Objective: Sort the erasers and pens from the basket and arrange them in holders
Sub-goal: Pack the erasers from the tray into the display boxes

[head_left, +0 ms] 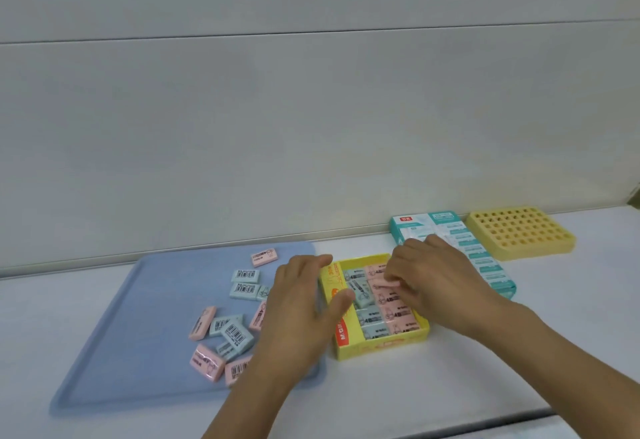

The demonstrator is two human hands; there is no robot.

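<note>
While our right hand (440,275) reaches over the shallow yellow cardboard eraser box (381,348), its curled fingertips pinch a flat pink rectangular eraser (384,279) in a narrow grip, at the far end of the box's right-hand row. Our left hand (298,314) steadies that box from its left side, fingers fairly straight and lying along the left wall, thumb touching the printed flap; its grip is loose and holds nothing. Inside the box we see two packed rows, pale blue erasers (367,317) on the left and pink ones on the right. Just left of the box lies a flat pale blue plastic tray (145,327), and on it a loose scatter of pink and blue erasers (235,334), some showing barcodes, several touching or overlapping. Behind our right hand a teal and white cardboard box (485,258) lies flat, and to its right sits a square yellow plastic holder with a grid of holes (519,234). All of this rests on the white bench (450,404).
</note>
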